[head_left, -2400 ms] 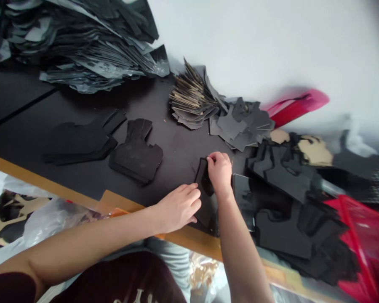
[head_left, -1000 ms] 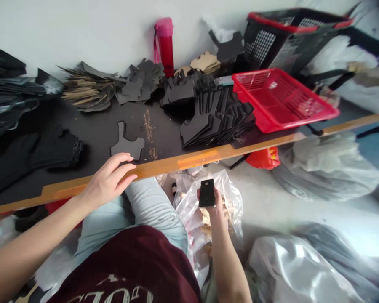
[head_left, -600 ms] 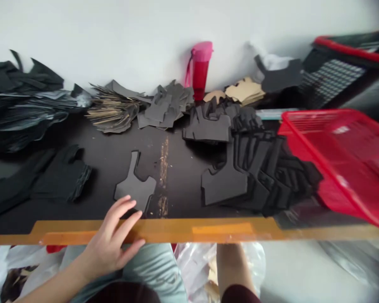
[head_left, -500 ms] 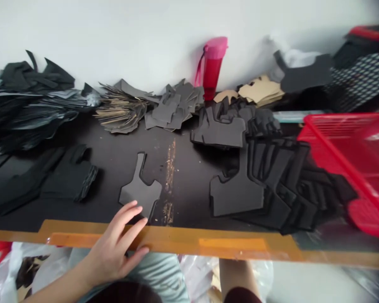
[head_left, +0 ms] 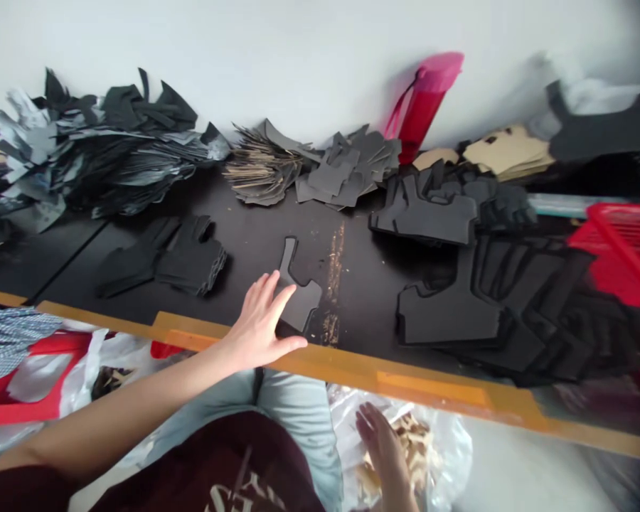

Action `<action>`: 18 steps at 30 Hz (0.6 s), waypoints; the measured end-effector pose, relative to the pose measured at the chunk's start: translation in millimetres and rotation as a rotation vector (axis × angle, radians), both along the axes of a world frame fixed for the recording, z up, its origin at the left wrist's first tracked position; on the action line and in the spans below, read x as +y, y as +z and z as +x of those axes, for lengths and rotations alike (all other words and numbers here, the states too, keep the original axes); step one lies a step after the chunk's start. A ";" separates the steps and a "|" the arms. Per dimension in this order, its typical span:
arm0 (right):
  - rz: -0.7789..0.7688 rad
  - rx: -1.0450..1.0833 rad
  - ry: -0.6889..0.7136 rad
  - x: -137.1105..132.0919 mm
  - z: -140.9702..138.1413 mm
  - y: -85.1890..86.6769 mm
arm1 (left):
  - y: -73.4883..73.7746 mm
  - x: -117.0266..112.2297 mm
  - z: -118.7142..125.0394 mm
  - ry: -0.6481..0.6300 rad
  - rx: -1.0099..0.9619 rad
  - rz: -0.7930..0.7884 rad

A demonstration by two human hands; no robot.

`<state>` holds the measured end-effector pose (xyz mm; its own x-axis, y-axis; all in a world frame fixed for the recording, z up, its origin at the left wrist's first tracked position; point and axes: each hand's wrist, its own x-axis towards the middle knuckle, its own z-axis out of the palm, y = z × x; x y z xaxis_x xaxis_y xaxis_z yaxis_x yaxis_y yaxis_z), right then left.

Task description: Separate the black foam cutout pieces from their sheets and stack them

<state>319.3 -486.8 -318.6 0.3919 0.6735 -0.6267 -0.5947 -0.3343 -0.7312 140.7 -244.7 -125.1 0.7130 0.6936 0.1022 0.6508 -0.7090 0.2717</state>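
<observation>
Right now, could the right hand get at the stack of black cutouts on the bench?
Probably yes: the right hand is low, at a clear plastic bag, so it must rise over the bench's orange edge; nothing else appears to stand before the black cutouts.

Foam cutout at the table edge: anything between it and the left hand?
Nothing visible. The fingers of the left hand lie over the lower-left edge of the black foam cutout, with no other piece between them.
</observation>
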 end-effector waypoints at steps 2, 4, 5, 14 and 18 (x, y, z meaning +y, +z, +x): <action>-0.067 0.044 -0.039 -14.8 -21.0 -0.5 | -1.1 1.7 3.2 -0.037 -0.020 0.013; -0.110 0.073 -0.035 -22.2 -41.2 10.1 | -2.0 -2.9 4.1 -0.091 -0.057 0.027; -0.118 0.043 -0.005 -22.2 -49.7 20.1 | -2.3 -7.2 3.4 -0.117 -0.070 0.032; 0.173 0.065 0.045 46.0 -69.9 150.8 | -3.5 -45.3 -21.8 -0.325 -0.161 0.019; 0.133 0.081 -0.118 67.4 -82.7 167.3 | -1.4 -47.1 -34.0 -0.422 -0.294 -0.144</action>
<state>236.6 -419.5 -151.4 0.4250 0.7049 -0.5680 -0.6825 -0.1627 -0.7126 106.7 -291.8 -126.6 0.8887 0.3744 0.2647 0.1985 -0.8346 0.5138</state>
